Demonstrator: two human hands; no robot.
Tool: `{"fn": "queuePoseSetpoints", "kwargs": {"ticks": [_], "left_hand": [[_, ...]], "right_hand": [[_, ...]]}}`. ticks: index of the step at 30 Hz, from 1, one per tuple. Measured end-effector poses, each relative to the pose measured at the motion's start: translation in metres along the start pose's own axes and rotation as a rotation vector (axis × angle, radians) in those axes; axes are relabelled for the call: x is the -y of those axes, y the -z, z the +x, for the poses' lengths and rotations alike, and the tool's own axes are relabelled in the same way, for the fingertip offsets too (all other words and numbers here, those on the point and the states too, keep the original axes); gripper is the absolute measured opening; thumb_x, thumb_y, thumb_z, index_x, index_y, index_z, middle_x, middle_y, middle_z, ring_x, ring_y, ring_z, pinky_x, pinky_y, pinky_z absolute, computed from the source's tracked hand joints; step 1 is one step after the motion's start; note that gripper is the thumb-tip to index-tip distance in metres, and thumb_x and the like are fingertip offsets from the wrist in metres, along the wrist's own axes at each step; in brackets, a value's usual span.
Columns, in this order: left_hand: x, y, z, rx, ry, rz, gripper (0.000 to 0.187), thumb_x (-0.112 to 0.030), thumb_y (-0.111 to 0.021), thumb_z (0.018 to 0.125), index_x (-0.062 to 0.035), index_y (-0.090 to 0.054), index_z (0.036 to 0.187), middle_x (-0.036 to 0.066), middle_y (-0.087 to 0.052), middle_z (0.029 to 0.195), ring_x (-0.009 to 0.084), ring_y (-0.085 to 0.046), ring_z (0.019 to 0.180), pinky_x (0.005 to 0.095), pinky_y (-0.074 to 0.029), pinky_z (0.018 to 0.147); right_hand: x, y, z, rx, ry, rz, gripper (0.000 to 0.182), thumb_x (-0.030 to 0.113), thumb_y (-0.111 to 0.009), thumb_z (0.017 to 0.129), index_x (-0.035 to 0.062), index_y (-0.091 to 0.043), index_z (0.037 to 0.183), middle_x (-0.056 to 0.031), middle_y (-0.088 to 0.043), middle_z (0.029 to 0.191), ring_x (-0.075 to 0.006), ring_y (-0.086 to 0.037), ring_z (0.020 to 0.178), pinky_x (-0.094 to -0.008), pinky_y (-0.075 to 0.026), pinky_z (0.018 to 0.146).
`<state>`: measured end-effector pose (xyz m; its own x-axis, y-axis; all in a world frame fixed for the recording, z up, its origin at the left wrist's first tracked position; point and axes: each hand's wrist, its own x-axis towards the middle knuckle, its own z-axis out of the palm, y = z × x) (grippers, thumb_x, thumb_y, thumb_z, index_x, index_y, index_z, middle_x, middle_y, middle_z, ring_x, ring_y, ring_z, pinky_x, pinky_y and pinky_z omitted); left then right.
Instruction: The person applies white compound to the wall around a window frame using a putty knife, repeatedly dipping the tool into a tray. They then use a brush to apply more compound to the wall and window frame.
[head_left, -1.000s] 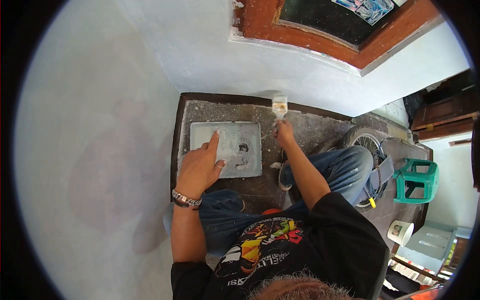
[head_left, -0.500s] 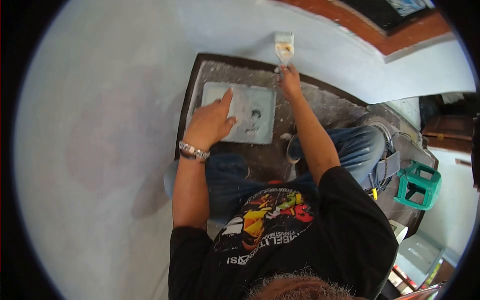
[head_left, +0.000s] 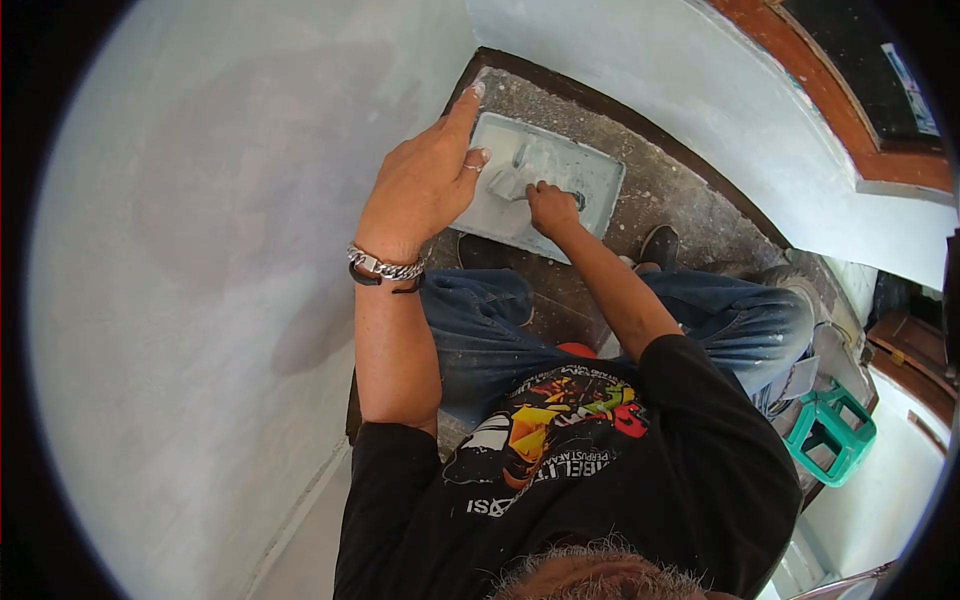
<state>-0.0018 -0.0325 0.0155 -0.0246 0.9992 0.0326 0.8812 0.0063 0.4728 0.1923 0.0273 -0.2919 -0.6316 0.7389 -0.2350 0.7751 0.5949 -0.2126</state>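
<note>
My right hand [head_left: 553,208] is closed around the handle of a flat paintbrush [head_left: 510,185]. The brush lies low in a pale paint tray [head_left: 611,182], with its head over the whitish paint at the left side. Dark marks show in the tray beside my right hand. My left hand [head_left: 418,187] is held up near the left wall, index finger and thumb stretched apart. Nothing is in it, and whitish paint marks the fingertips. A chain bracelet [head_left: 385,266] circles the left wrist.
The pale wall [head_left: 250,180] rises close on my left, with another wall [head_left: 640,60] ahead. A brown window frame [head_left: 850,110] is at the upper right. The green plastic stool [head_left: 832,435] stands on the right. My jeans-clad knees flank the paint-spattered floor [head_left: 690,205].
My right hand has brought the brush down from the wall ahead into the tray. My left hand has lifted closer to the camera, and the view has shifted.
</note>
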Motion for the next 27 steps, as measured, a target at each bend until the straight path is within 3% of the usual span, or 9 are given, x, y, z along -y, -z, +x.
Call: {"fn": "queuePoseSetpoints", "kwargs": {"ticks": [2, 5, 11, 14, 17, 21, 27], "left_hand": [[0.001, 0.003, 0.002, 0.099, 0.070, -0.010, 0.061, -0.020, -0.059, 0.093, -0.0044, -0.038, 0.148, 0.021, -0.064, 0.125, 0.0386, -0.063, 0.110, 0.0463, -0.051, 0.090], [0.015, 0.001, -0.001, 0.036, -0.015, -0.080, 0.062, -0.021, -0.058, 0.094, -0.0047, -0.037, 0.149, 0.023, -0.063, 0.127, 0.0397, -0.062, 0.112, 0.0463, -0.051, 0.092], [0.015, 0.003, 0.005, 0.088, 0.072, -0.091, 0.063, -0.023, -0.058, 0.094, -0.0057, -0.036, 0.150, 0.026, -0.062, 0.127, 0.0419, -0.062, 0.113, 0.0472, -0.051, 0.092], [0.015, 0.001, 0.005, 0.060, 0.043, -0.103, 0.062, -0.027, -0.058, 0.097, -0.0091, -0.034, 0.152, 0.028, -0.066, 0.115, 0.0414, -0.064, 0.109, 0.0452, -0.050, 0.093], [0.017, 0.001, 0.004, 0.069, 0.035, -0.121, 0.063, -0.027, -0.058, 0.097, -0.0094, -0.035, 0.152, 0.028, -0.066, 0.116, 0.0415, -0.065, 0.109, 0.0454, -0.050, 0.093], [0.023, -0.003, 0.002, 0.068, 0.061, -0.114, 0.064, -0.029, -0.059, 0.096, -0.0097, -0.035, 0.152, 0.029, -0.065, 0.118, 0.0415, -0.064, 0.110, 0.0448, -0.050, 0.094], [0.011, 0.001, 0.010, 0.096, 0.042, -0.108, 0.068, -0.030, -0.062, 0.094, -0.0087, -0.034, 0.153, 0.028, -0.064, 0.122, 0.0413, -0.063, 0.113, 0.0454, -0.049, 0.095]], "right_hand": [[0.005, -0.011, 0.008, 0.016, 0.046, -0.073, 0.023, 0.014, -0.057, 0.089, 0.0062, -0.064, 0.110, -0.0123, -0.065, 0.106, -0.0303, -0.068, 0.098, -0.0442, -0.057, 0.076], [-0.003, -0.020, -0.002, 0.027, 0.015, -0.119, 0.023, 0.012, -0.057, 0.088, 0.0098, -0.064, 0.110, -0.0106, -0.065, 0.107, -0.0286, -0.068, 0.097, -0.0438, -0.056, 0.077], [-0.042, -0.002, -0.041, 0.139, -0.019, 0.018, 0.024, 0.016, -0.055, 0.091, 0.0059, -0.063, 0.111, -0.0127, -0.068, 0.104, -0.0302, -0.069, 0.094, -0.0440, -0.056, 0.075], [-0.068, -0.023, -0.051, 0.208, -0.180, 0.362, 0.028, 0.022, -0.052, 0.095, 0.0016, -0.062, 0.112, -0.0198, -0.070, 0.102, -0.0373, -0.069, 0.095, -0.0479, -0.054, 0.078], [-0.079, -0.036, -0.063, 0.418, -0.582, 0.897, 0.033, 0.023, -0.046, 0.096, -0.0030, -0.060, 0.111, -0.0289, -0.067, 0.108, -0.0446, -0.064, 0.104, -0.0515, -0.051, 0.089], [-0.097, -0.064, -0.078, 0.152, -0.385, 0.527, 0.043, 0.036, -0.049, 0.098, -0.0025, -0.061, 0.111, -0.0290, -0.067, 0.108, -0.0463, -0.063, 0.105, -0.0512, -0.049, 0.092], [-0.096, -0.041, -0.082, 0.259, -0.335, 0.529, 0.052, 0.047, -0.053, 0.099, -0.0030, -0.067, 0.100, -0.0254, -0.070, 0.103, -0.0434, -0.066, 0.101, -0.0496, -0.051, 0.088]]}}
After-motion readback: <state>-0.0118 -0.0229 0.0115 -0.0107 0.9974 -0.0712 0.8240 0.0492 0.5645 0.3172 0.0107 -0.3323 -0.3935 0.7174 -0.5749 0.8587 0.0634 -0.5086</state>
